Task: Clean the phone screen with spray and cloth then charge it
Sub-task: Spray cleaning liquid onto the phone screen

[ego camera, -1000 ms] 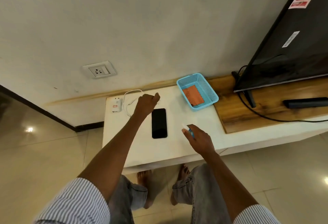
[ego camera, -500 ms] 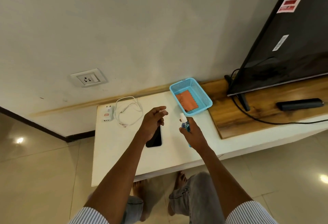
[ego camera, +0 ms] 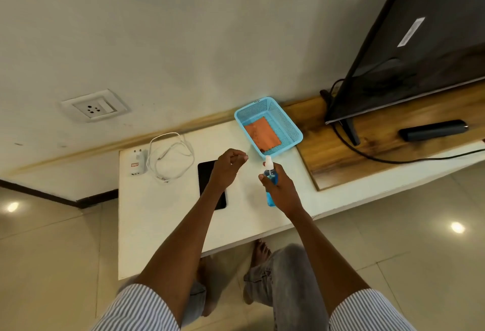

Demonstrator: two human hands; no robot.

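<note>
Only the head view here, looking down over both arms at a white surface (ego camera: pixel 162 215) pushed against the wall.

Right hand (ego camera: pixel 282 190) is wrapped around a small blue spray bottle (ego camera: pixel 270 176), holding it up off the surface with the white nozzle pointing up and away, just short of the near corner of the basket. The bottle's bottom end pokes out below the palm.

Left hand (ego camera: pixel 227 169) is floating above the phone (ego camera: pixel 206 176), holding nothing as far as I can see. Fingers are curled in loosely with thumb and fingertips close together, so it's more of a half-closed pinch than a flat open palm. It sits just left of the bottle's nozzle, not touching it.

The phone lies flat on the surface, dark screen up, and the left wrist and forearm cover its right side and part of its bottom. So the phone is directly under the left hand and off to the left of the right hand and the bottle.

The orange cloth (ego camera: pixel 262 134) is lying inside the light blue mesh basket (ego camera: pixel 294 127), beyond both hands. Over on the left of the surface there's a white charger (ego camera: pixel 137 162) with its coiled white cable (ego camera: pixel 170 157) beside it, well apart from the hands. Wall socket (ego camera: pixel 94 106) is above that.
</note>
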